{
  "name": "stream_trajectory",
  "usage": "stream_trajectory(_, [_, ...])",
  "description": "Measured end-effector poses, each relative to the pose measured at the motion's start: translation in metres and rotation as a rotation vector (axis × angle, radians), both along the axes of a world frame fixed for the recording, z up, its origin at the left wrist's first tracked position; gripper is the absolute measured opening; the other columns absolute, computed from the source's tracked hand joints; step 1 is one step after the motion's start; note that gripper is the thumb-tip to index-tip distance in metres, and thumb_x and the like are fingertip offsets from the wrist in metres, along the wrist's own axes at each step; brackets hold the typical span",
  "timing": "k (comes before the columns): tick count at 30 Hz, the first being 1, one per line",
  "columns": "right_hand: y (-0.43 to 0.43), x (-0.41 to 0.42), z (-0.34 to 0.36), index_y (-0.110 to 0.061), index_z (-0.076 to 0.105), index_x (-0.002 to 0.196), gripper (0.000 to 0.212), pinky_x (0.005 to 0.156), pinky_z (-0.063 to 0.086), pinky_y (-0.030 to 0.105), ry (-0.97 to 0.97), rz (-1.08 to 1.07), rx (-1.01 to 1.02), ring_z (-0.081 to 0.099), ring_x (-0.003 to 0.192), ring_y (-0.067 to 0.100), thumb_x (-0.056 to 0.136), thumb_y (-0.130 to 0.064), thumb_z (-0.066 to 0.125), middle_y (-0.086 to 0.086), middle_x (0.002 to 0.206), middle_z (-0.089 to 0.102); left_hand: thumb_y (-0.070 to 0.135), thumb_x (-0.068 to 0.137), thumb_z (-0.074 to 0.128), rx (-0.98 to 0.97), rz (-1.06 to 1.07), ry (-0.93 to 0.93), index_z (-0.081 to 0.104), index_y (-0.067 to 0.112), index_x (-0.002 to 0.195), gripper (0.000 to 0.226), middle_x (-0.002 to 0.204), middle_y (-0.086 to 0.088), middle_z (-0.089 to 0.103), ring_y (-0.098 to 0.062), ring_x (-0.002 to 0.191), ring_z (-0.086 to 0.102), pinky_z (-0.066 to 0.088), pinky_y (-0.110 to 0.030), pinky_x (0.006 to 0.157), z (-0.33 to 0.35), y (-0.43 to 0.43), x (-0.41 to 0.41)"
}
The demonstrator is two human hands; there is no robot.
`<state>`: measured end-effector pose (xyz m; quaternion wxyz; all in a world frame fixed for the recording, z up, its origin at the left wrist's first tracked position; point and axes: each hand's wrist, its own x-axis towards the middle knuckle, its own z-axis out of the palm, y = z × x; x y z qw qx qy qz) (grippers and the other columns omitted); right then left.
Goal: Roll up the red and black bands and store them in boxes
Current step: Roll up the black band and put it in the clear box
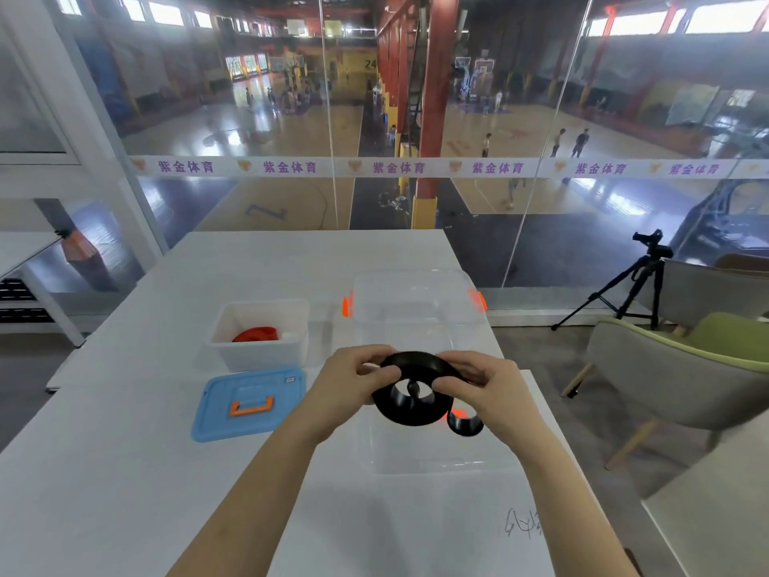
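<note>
Both hands hold the black band point(410, 403) in the air above the table, loosely coiled into loops, with a loose curl hanging at its lower right. My left hand point(353, 378) pinches the coil's left side and my right hand point(484, 383) grips its right side. The red band point(256, 334) lies rolled inside the white box point(258, 351) at the left. A clear box point(416, 297) with orange clips stands behind my hands, and a clear lid point(432, 456) lies flat under them.
A blue lid point(249, 403) with an orange handle lies in front of the white box on the white table point(125, 472). A glass wall stands beyond the table's far edge. At the right are a tripod point(636, 285) and a grey-green chair point(682, 368).
</note>
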<state>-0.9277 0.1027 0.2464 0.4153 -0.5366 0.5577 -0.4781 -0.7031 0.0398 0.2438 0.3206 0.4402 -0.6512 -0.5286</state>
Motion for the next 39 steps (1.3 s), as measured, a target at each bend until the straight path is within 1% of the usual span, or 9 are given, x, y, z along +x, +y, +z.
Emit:
stream_trajectory(4, [-0.016, 0.016, 0.003, -0.027, 0.08, 0.101, 0.035, 0.082, 0.057, 0.014, -0.102, -0.132, -0.038, 0.079, 0.098, 0.006, 0.084, 0.004, 0.082, -0.009, 0.098, 0.084, 0.015, 0.104, 0.062, 0.141, 0.099, 0.258, 0.081, 0.026, 0.11, 0.022, 0.116, -0.008, 0.076, -0.02, 0.105, 0.075, 0.064, -0.034, 0.08, -0.002, -0.017, 0.018])
stream_trajectory(8, [-0.031, 0.037, 0.006, -0.024, 0.08, 0.106, 0.031, 0.069, 0.058, 0.016, -0.153, -0.233, -0.078, 0.079, 0.087, 0.005, 0.087, 0.001, 0.081, -0.006, 0.096, 0.084, 0.017, 0.106, 0.06, 0.297, 0.096, 0.432, 0.078, 0.019, 0.115, 0.02, 0.125, -0.019, 0.072, -0.03, 0.114, 0.073, 0.064, -0.05, 0.089, -0.012, -0.024, 0.026])
stream_trajectory(11, [-0.037, 0.047, 0.006, -0.017, 0.081, 0.102, 0.024, 0.06, 0.053, 0.018, -0.144, -0.262, -0.087, 0.076, 0.079, 0.008, 0.087, 0.0, 0.082, 0.0, 0.093, 0.084, 0.016, 0.105, 0.061, 0.392, 0.024, 0.446, 0.068, 0.008, 0.125, 0.023, 0.129, -0.022, 0.07, -0.039, 0.123, 0.069, 0.06, -0.058, 0.097, -0.022, -0.028, 0.037])
stream_trajectory(14, [-0.038, 0.056, 0.003, -0.011, 0.081, 0.097, 0.019, 0.057, 0.051, 0.017, -0.114, -0.254, -0.068, 0.072, 0.069, 0.007, 0.085, 0.003, 0.083, 0.002, 0.085, 0.083, 0.018, 0.102, 0.068, 0.362, -0.062, 0.268, 0.07, 0.017, 0.127, 0.026, 0.126, -0.006, 0.076, -0.026, 0.12, 0.072, 0.06, -0.052, 0.1, -0.019, -0.039, 0.058])
stream_trajectory(17, [-0.038, 0.068, 0.0, -0.01, 0.082, 0.094, 0.016, 0.06, 0.053, 0.015, -0.055, -0.225, -0.037, 0.071, 0.065, 0.005, 0.084, 0.002, 0.084, 0.0, 0.08, 0.082, 0.024, 0.098, 0.073, 0.243, -0.08, 0.125, 0.07, 0.032, 0.129, 0.032, 0.126, 0.014, 0.075, -0.009, 0.114, 0.073, 0.057, -0.045, 0.105, -0.011, -0.047, 0.067])
stream_trajectory(23, [-0.05, 0.083, -0.004, -0.013, 0.083, 0.092, 0.016, 0.063, 0.054, 0.015, -0.089, -0.21, -0.044, 0.072, 0.067, 0.006, 0.087, 0.002, 0.081, 0.001, 0.082, 0.083, 0.018, 0.1, 0.068, 0.156, -0.111, 0.122, 0.077, 0.028, 0.117, 0.022, 0.118, -0.002, 0.076, -0.022, 0.105, 0.076, 0.066, -0.044, 0.089, -0.009, -0.059, 0.066])
stream_trajectory(27, [-0.064, 0.077, -0.012, -0.016, 0.085, 0.104, 0.026, 0.085, 0.061, 0.027, -0.31, -0.157, -0.026, 0.078, 0.103, 0.021, 0.105, -0.015, 0.059, 0.009, 0.109, 0.082, 0.018, 0.102, 0.066, 0.254, -0.065, 0.272, 0.078, 0.024, 0.119, 0.022, 0.123, -0.006, 0.074, -0.023, 0.111, 0.075, 0.066, -0.045, 0.087, -0.017, -0.072, 0.064])
stream_trajectory(31, [-0.09, 0.064, -0.027, -0.014, 0.082, 0.115, 0.029, 0.096, 0.058, 0.036, -0.485, -0.061, 0.069, 0.073, 0.116, 0.027, 0.095, -0.02, 0.062, 0.014, 0.124, 0.077, 0.019, 0.103, 0.065, 0.275, -0.049, 0.292, 0.078, 0.026, 0.12, 0.022, 0.123, -0.003, 0.075, -0.024, 0.114, 0.074, 0.065, -0.044, 0.088, -0.026, -0.095, 0.06])
stream_trajectory(39, [-0.168, 0.017, -0.047, -0.01, 0.075, 0.125, 0.031, 0.093, 0.059, 0.033, -0.62, 0.128, 0.249, 0.069, 0.102, 0.025, 0.095, -0.009, 0.065, 0.014, 0.11, 0.072, 0.018, 0.105, 0.062, 0.315, -0.01, 0.311, 0.077, 0.024, 0.123, 0.025, 0.126, -0.017, 0.072, -0.029, 0.116, 0.072, 0.065, -0.045, 0.088, -0.042, -0.162, 0.035])
